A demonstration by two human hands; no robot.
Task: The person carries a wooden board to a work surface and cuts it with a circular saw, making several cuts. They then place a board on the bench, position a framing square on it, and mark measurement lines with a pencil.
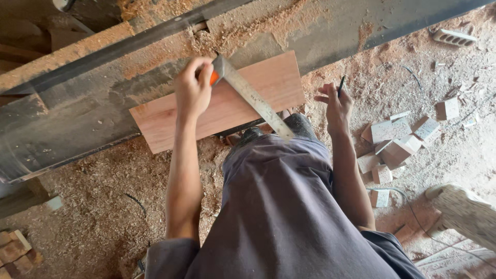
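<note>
Metal square point(253, 98) runs diagonally across board point(268, 85), left fingers point(199, 70) gripping its orange handle, right hand point(335, 103) seemingly pinching pencil point(341, 85).

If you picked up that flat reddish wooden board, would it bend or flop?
Probably not: the flat reddish wooden board looks like solid, stiff timber. It seems thin, so likely fairly light. It lies flat on the dusty grey machine table and overhangs its edge, so a push might slide it off.
</note>
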